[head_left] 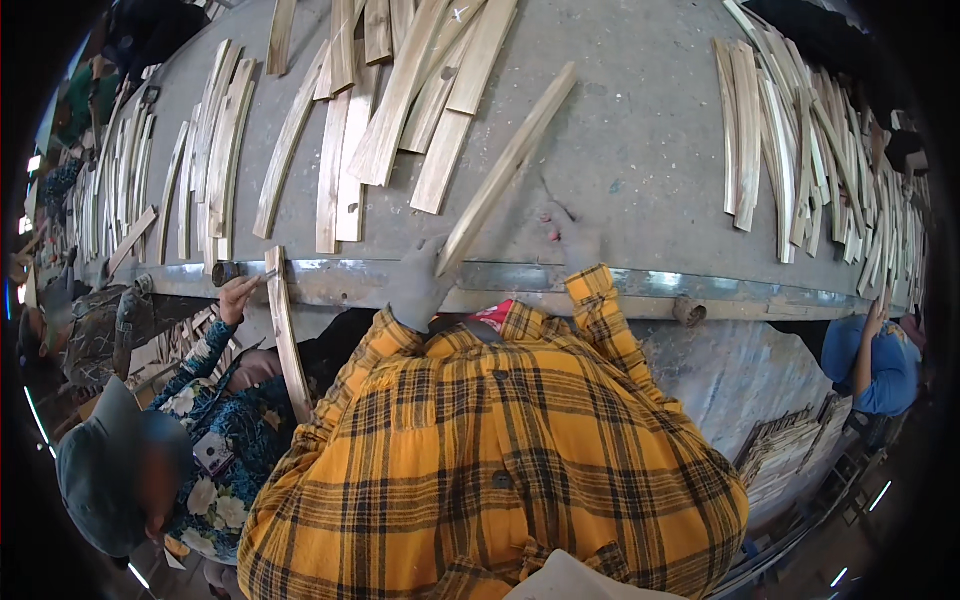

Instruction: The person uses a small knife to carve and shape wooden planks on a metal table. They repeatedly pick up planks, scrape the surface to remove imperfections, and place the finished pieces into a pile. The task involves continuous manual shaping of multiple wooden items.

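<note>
My left hand (pixel 422 283), in a grey glove, is closed round the near end of a long wooden strip (pixel 508 168). The strip slants up and to the right over the grey table (pixel 640 140), its far end pointing away from me. To the right of the strip, my right hand (pixel 572 238) is over the table near its front edge, apart from the strip. Its glove blends with the grey surface; reddish fingertips show spread apart, with a thin dark streak beside them that I cannot make out. Nothing held shows plainly in that hand.
Several wooden strips (pixel 400 110) lie beyond my left hand, some overlapping. More strips (pixel 775 150) lie at the right. A metal edge (pixel 640 284) runs along the table front. A person at my left holds an upright strip (pixel 287 335); a blue-sleeved person (pixel 868 365) is at the right.
</note>
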Demonstrator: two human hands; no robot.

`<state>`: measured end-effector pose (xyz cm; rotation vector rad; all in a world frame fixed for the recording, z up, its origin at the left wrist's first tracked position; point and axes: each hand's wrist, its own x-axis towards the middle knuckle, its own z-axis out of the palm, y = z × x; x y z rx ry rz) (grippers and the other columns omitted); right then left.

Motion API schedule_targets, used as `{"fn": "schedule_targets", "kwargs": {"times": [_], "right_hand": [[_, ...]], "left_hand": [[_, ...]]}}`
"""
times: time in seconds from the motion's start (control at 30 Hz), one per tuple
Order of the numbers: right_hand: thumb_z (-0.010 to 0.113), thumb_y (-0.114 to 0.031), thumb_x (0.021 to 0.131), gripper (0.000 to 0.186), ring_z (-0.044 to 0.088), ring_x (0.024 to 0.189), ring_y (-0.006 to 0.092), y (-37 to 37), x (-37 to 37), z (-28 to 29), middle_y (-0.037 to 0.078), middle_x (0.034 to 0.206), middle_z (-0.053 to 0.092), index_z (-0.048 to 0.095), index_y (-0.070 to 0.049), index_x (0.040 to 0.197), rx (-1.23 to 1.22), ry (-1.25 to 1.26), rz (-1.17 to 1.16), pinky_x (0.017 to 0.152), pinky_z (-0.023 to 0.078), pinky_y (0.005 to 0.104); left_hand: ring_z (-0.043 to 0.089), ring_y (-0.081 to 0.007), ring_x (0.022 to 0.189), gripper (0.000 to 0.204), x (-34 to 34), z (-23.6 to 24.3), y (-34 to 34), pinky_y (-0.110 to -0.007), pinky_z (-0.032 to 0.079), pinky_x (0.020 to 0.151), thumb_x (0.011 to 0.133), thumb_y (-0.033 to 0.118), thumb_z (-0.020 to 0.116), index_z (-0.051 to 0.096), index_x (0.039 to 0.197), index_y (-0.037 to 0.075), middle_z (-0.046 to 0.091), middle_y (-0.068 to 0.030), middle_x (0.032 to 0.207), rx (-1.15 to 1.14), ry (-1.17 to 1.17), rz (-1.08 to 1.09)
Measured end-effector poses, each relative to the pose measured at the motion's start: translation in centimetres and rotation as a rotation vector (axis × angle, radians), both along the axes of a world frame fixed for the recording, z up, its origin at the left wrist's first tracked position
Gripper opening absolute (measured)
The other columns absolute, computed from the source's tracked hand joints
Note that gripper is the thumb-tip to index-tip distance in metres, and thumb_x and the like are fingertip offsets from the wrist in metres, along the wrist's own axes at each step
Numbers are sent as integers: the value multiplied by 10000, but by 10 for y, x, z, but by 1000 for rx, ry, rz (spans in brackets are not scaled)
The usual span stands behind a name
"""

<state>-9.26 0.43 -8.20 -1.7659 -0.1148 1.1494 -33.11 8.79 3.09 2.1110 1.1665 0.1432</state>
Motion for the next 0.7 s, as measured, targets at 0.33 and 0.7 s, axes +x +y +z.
{"fn": "schedule_targets", "kwargs": {"times": [0.33, 0.7], "right_hand": [[648, -162, 889, 280, 387, 444, 33, 1, -69, 46, 26, 788, 662, 622, -20, 1130, 187, 448, -101, 377, 272, 200], [698, -130, 804, 334, 594, 661, 165, -1, 4, 41, 82, 795, 592, 586, 68, 1049, 295, 105, -300, 578, 488, 279]], "left_hand": [[589, -397, 854, 488, 20, -19, -16, -446, 489, 739, 753, 136, 653, 558, 1231, 107, 573, -197, 973, 68, -100, -63], [583, -312, 893, 559, 64, 6, 21, -396, 501, 775, 754, 309, 713, 547, 1229, 66, 544, -148, 994, 168, -78, -179]]}}
